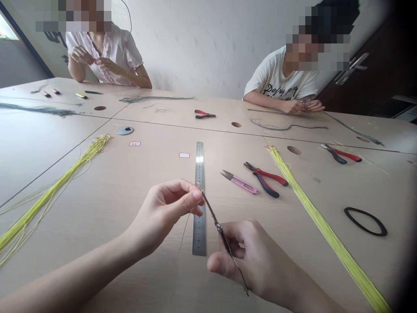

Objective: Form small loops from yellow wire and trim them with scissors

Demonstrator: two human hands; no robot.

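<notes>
Taking the meeting fingertips as the clock's centre, the wooden table (143, 278) is stretching out all around. Two yellow cord bundles are lying on it: the left bundle (70, 176) is running from ten o'clock toward eight, the right bundle (312, 202) from two toward four. The right forearm is passing near the latter, so a careless elbow could be tangling its strands.

The right hand (239, 252) is curling its fingers round a slim metal tool (222, 234), handles pointing to five o'clock, thumb standing apart; with so loose a grip, the tool could be swivelling and its tip pricking the other fingers. The left hand (176, 204) is closing thumb and forefinger on a small thin loop (198, 186) at the tool's tip. A steel ruler (199, 237) is lying beneath, twelve to six.

Between two and three o'clock, red-and-black pliers (267, 179) are resting beyond pink thread snips (240, 181), whose bare blades could be nicking a straying hand.

As for containers, only the table's round holes (294, 150) are coming close, their contents not showing.

Being so fine, the loop could be slipping from the pinch, and its trailing strand (184, 231), toward seven, could be snagging.
</notes>
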